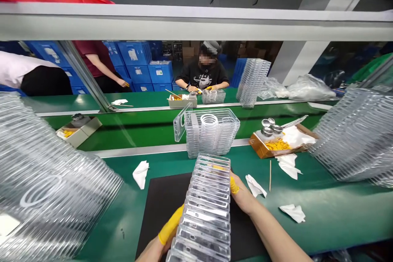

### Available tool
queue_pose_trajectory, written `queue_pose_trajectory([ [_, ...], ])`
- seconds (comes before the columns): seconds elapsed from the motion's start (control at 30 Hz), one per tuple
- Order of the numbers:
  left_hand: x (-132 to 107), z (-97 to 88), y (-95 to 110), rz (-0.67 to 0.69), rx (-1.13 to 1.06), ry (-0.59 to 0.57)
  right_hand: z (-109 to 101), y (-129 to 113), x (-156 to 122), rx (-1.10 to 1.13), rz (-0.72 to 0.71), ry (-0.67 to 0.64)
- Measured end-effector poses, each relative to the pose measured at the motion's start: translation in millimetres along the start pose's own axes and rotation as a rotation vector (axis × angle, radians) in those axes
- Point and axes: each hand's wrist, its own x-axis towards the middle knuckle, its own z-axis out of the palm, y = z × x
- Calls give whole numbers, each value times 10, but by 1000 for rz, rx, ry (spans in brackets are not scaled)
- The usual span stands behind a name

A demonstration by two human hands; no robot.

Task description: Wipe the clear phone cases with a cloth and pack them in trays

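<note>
A long stack of clear phone cases (205,208) is held between my two hands over a black mat (155,208). My left hand (167,229), with yellow covering on a finger, grips the stack's left side near its lower end. On the far right side, my right hand (239,190) is closed around the stack; yellow coverings show on its fingers, partly hidden behind the cases. Just beyond stands another stack of clear phone cases (211,135) with a white ring on top. One case (181,125) leans out at its left.
Tall stacks of clear cases stand at left (55,184) and right (356,135). A cardboard box (260,147) holds yellow finger cots, small metal-topped bottles and white cloths. White cloths (141,174) and a thin stick (270,176) lie on the green table. A co-worker (205,71) sits opposite.
</note>
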Motion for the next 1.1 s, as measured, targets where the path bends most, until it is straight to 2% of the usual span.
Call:
queue_pose_trajectory([
  [0.07,-139,65,40,57,45,22,1,-54,19,-27,16,28],
  [0.17,-321,209,257,201,89,69,-50,-175,-23,-73,50,103],
  [0.3,-320,317,507,378,-99,192,-179,-397,-257,-293,170,204],
  [0.4,-234,306,547,320,-117,248,-173,-532,-497,-490,238,268],
  [0.5,-209,284,511,240,-62,270,-75,-577,-711,-606,311,315],
  [0.63,-237,310,455,160,-79,209,0,-485,-919,-687,328,335],
  [0.8,-224,345,432,87,-181,141,-62,-312,-1060,-747,319,319],
  [1.0,-167,308,400,98,-144,156,-80,-203,-1080,-737,300,284],
  [1.1,-149,305,393,196,2,211,-57,-201,-1064,-748,315,311],
])
